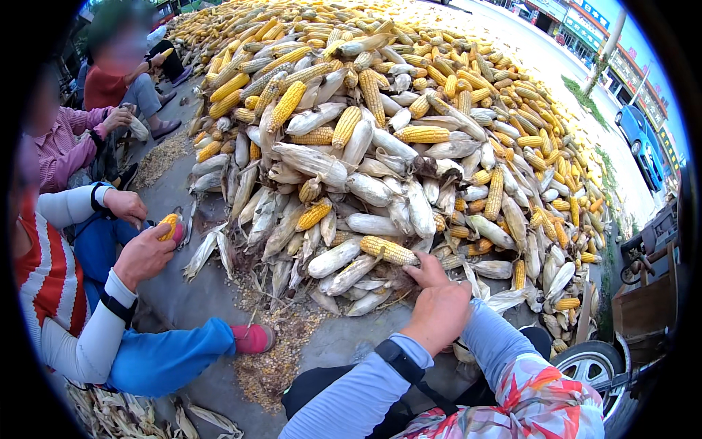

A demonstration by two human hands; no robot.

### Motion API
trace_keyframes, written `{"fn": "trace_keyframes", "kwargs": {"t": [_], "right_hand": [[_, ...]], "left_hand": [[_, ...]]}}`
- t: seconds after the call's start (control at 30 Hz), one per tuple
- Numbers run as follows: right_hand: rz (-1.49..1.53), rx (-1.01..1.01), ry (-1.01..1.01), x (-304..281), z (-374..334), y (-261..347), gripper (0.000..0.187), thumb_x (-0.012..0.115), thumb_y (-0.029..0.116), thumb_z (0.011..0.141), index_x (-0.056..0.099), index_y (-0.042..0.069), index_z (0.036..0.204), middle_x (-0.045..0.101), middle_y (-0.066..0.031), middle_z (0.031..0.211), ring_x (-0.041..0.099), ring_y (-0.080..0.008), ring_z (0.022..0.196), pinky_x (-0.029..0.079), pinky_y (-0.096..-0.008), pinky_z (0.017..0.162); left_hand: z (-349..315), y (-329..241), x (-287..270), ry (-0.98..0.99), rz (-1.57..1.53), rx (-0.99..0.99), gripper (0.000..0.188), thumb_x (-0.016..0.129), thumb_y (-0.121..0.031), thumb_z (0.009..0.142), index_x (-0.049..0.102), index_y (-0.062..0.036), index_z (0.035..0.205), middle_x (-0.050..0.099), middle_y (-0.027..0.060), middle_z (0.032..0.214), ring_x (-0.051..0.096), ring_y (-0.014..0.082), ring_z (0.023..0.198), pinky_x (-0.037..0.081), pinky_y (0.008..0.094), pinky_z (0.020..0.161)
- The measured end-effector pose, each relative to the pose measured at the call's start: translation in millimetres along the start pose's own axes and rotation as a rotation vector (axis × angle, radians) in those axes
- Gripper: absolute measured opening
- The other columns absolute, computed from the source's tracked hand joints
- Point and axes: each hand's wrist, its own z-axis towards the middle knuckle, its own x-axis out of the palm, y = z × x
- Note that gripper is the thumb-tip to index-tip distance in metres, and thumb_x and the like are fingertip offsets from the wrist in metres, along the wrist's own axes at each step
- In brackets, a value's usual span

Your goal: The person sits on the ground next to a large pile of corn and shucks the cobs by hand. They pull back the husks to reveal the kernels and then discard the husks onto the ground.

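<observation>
My left hand (436,320), with a black watch on its wrist, is closed in front of the corn pile; whatever its curled fingers hold is hidden. Close behind it is my right hand (427,271), largely covered by the left, so I cannot make out its grip. Fingertips meet the right end of a yellow ear of corn (389,250), bare of husk, at the pile's near edge. Whether that ear is held or only touched does not show. Pale husked ears (335,257) lie just left of it.
The big corn pile (439,95) rises ahead. At left, a person in blue trousers holds a peeled ear (172,225); others sit beyond. Loose kernels (274,351) and husks (121,413) cover ground. A wheel (589,366) stands lower right, a blue car (642,143) farther off.
</observation>
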Motion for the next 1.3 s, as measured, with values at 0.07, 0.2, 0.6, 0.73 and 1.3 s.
{"fn": "trace_keyframes", "kwargs": {"t": [0.07, 0.2, 0.6, 0.73, 1.3], "right_hand": [[0.229, -0.088, -0.097, -2, -14, -6, 0.043, 0.071, 0.021, 0.072, 0.055, -0.004, 0.104, 0.061, -0.0220, 0.091, 0.060, -0.0297, 0.086, 0.046, -0.0372, 0.076], [0.170, -0.007, 0.028, -48, -21, 33, 0.034, 0.068, 0.020, 0.076, 0.058, -0.005, 0.097, 0.063, -0.0173, 0.086, 0.057, -0.0170, 0.077, 0.047, -0.0325, 0.067], [0.210, -0.062, -0.048, -121, -60, 58, 0.023, 0.061, 0.018, 0.083, 0.063, -0.005, 0.085, 0.061, -0.0061, 0.072, 0.053, -0.0108, 0.068, 0.044, -0.0286, 0.063], [0.316, -0.021, -0.094, -144, -82, 77, 0.021, 0.061, 0.017, 0.083, 0.063, -0.004, 0.084, 0.060, -0.0030, 0.072, 0.052, -0.0086, 0.068, 0.044, -0.0265, 0.063], [1.407, 0.124, -0.127, -168, -96, 113, 0.008, 0.061, 0.015, 0.086, 0.059, 0.007, 0.087, 0.063, -0.0027, 0.077, 0.061, -0.0116, 0.069, 0.052, -0.0264, 0.062]], "left_hand": [[3, 9, -3, -0.055, 0.046, -0.044, 0.028, 0.063, -0.021, 0.077, 0.055, 0.0019, 0.092, 0.062, 0.0201, 0.080, 0.062, 0.0374, 0.072, 0.049, 0.0447, 0.062], [8, 25, -22, -0.024, 0.005, -0.140, 0.029, 0.063, -0.024, 0.079, 0.058, -0.0004, 0.095, 0.064, 0.0179, 0.080, 0.061, 0.0367, 0.078, 0.048, 0.0449, 0.067], [16, 56, -20, -0.011, 0.063, -0.262, 0.038, 0.064, -0.028, 0.077, 0.059, -0.0034, 0.106, 0.064, 0.0204, 0.092, 0.059, 0.0367, 0.091, 0.046, 0.0449, 0.079], [15, 44, -5, 0.066, 0.055, -0.223, 0.051, 0.069, -0.026, 0.073, 0.053, -0.0031, 0.115, 0.060, 0.0200, 0.104, 0.056, 0.0357, 0.099, 0.044, 0.0420, 0.085], [26, 26, 16, 0.055, -0.805, -0.049, 0.053, 0.075, -0.004, 0.069, 0.051, 0.0019, 0.115, 0.063, 0.0080, 0.103, 0.058, 0.0139, 0.093, 0.046, 0.0292, 0.084]]}}
